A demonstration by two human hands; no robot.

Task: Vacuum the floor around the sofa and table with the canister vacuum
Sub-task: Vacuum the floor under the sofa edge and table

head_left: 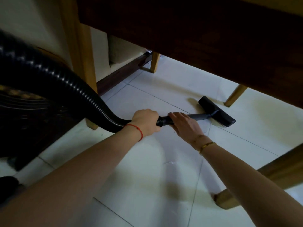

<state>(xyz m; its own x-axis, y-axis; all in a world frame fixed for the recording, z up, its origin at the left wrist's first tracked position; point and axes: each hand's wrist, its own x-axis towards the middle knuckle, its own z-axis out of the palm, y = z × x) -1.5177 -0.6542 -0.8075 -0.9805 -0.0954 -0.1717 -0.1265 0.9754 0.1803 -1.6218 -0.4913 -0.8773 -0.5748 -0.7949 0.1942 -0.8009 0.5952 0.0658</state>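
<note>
Both hands, left hand (146, 121) and right hand (184, 124), grip the wand (197, 116); floor head (217, 113) near the table leg (235, 95) risks striking it.

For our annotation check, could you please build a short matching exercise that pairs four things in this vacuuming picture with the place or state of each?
Things:
1. left hand
2. right hand
3. floor nozzle
4. red string bracelet

Places or states:
A. flat on the white tiles, under the dark table edge
B. around the left wrist
C. grips the end of the ribbed black hose
D. rests on the grey wand, nearer the nozzle

Pairs: 1-C, 2-D, 3-A, 4-B
</note>
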